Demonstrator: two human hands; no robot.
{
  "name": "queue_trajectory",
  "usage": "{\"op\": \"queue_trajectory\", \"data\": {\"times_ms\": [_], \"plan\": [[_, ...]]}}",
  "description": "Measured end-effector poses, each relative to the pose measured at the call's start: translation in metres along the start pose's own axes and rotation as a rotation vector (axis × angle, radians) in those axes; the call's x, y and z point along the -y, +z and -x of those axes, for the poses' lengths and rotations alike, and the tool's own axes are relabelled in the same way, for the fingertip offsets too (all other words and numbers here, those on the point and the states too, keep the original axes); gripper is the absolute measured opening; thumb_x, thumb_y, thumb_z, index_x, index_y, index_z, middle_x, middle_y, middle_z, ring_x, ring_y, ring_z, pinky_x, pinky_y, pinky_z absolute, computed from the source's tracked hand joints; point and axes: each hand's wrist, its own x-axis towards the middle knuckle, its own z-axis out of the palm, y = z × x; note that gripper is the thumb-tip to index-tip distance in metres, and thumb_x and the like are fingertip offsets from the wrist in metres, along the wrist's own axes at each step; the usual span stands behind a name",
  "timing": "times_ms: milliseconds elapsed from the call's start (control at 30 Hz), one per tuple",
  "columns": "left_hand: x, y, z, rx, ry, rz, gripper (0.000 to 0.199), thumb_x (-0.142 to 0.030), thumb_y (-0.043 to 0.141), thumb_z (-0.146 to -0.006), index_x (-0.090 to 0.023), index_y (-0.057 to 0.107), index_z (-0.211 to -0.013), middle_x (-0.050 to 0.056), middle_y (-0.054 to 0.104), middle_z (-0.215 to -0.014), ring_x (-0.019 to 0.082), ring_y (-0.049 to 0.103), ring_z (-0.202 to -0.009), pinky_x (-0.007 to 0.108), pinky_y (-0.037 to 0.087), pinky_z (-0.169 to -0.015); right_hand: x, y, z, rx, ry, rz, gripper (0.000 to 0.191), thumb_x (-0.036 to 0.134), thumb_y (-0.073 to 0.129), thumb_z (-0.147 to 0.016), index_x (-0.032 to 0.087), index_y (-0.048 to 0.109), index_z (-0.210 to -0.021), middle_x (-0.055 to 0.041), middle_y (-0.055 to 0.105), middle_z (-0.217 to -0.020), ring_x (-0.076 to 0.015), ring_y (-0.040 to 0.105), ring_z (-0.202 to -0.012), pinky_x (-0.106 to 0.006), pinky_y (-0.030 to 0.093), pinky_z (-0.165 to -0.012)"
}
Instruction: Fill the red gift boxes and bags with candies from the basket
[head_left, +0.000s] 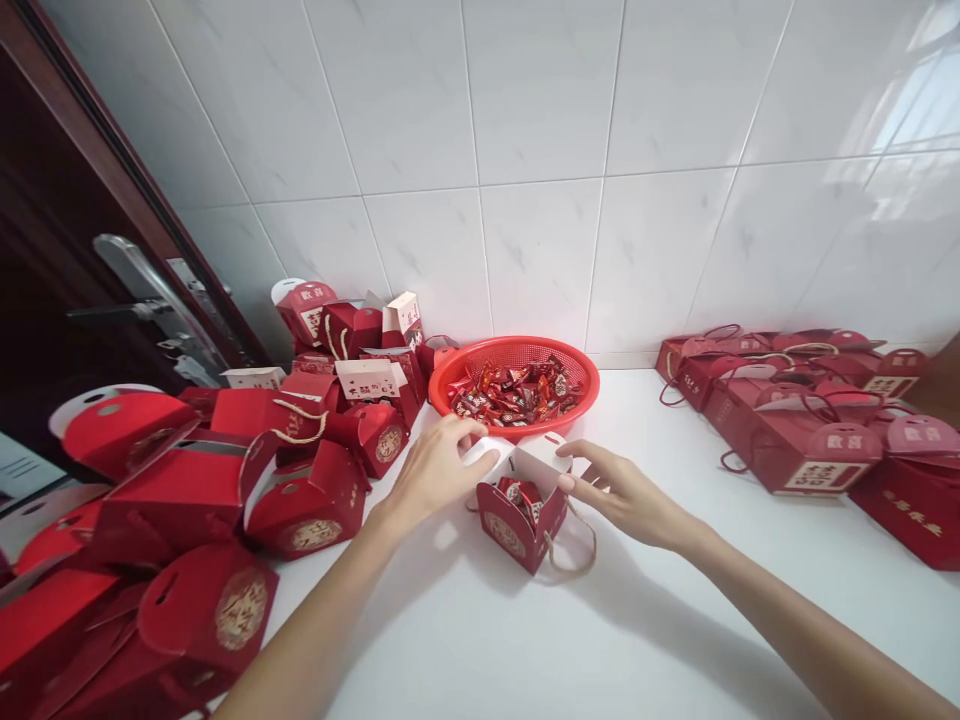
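A small dark red candy box (514, 535) stands on the white table in front of me, its top flaps raised and their white insides showing. Red-wrapped candies (523, 497) lie inside it. My left hand (441, 468) grips the box's left flap between thumb and fingers. On the other side, my right hand (619, 492) has its thumb and fingertips on the upright right flap. A twisted cord handle (592, 552) hangs from the box's right side and rests on the table. Just behind the box is a red plastic basket (590, 388) holding many wrapped candies.
Many red boxes (187, 480) are piled on the left, several with open flaps. Closed red boxes (780, 425) with cord handles stand in rows on the right. A tiled wall (540, 250) runs behind the table (600, 640). A dark door with a metal handle (142, 275) is at far left.
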Motion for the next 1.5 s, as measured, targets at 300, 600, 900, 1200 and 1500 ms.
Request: {"op": "queue_trajectory", "data": {"times_ms": [300, 600, 900, 1200, 1500], "plan": [[0.003, 0.014, 0.049, 0.043, -0.158, 0.418, 0.06, -0.043, 0.072, -0.075, -0.023, 0.06, -0.13, 0.01, 0.065, -0.133, 0.028, 0.067, -0.111, 0.04, 0.055, -0.094, -0.007, 0.026, 0.01, -0.176, -0.045, -0.101, 0.039, 0.061, 0.048, -0.095, 0.022, 0.055, -0.095, -0.004, 0.068, -0.094, -0.0184, 0.065, -0.079, -0.035, 0.053, -0.074], [-0.008, 0.04, 0.068, 0.157, 0.155, 0.518, 0.032, -0.043, 0.051, -0.095, -0.033, 0.069, -0.12, 0.008, 0.071, -0.114, 0.028, 0.065, -0.108, 0.044, 0.053, -0.094, -0.021, 0.045, 0.013, -0.372, -0.015, -0.065, 0.036, 0.055, 0.061, -0.087, 0.025, 0.042, -0.092, 0.0002, 0.06, -0.088, -0.0157, 0.058, -0.065, -0.032, 0.05, -0.062], [0.0, 0.042, 0.076, 0.214, 0.203, 0.585, 0.038, -0.054, 0.053, -0.092, -0.035, 0.068, -0.122, 0.009, 0.067, -0.12, 0.032, 0.062, -0.114, 0.046, 0.053, -0.096, -0.019, 0.043, 0.015, -0.323, -0.116, -0.054, 0.037, 0.047, 0.058, -0.094, 0.026, 0.053, -0.124, -0.0068, 0.068, -0.11, -0.0166, 0.061, -0.072, -0.033, 0.054, -0.071], [-0.003, 0.061, 0.079, -0.05, 0.066, 0.518, 0.05, -0.036, 0.063, -0.091, -0.034, 0.05, -0.139, 0.009, 0.045, -0.148, 0.028, 0.052, -0.131, 0.044, 0.05, -0.106, -0.027, 0.046, 0.02, -0.367, -0.322, -0.006, 0.027, 0.036, 0.049, -0.101, 0.023, 0.072, -0.1, -0.0126, 0.066, -0.114, -0.0239, 0.065, -0.108, -0.036, 0.055, -0.085], [-0.001, 0.057, 0.07, 0.151, -0.043, 0.579, 0.032, -0.039, 0.062, -0.09, -0.025, 0.068, -0.119, 0.012, 0.045, -0.148, 0.032, 0.041, -0.143, 0.045, 0.041, -0.114, -0.023, 0.035, 0.019, -0.273, -0.028, -0.432, 0.031, 0.048, 0.065, -0.089, 0.022, 0.065, -0.107, -0.0071, 0.069, -0.103, -0.0144, 0.06, -0.066, -0.033, 0.053, -0.068]]}}
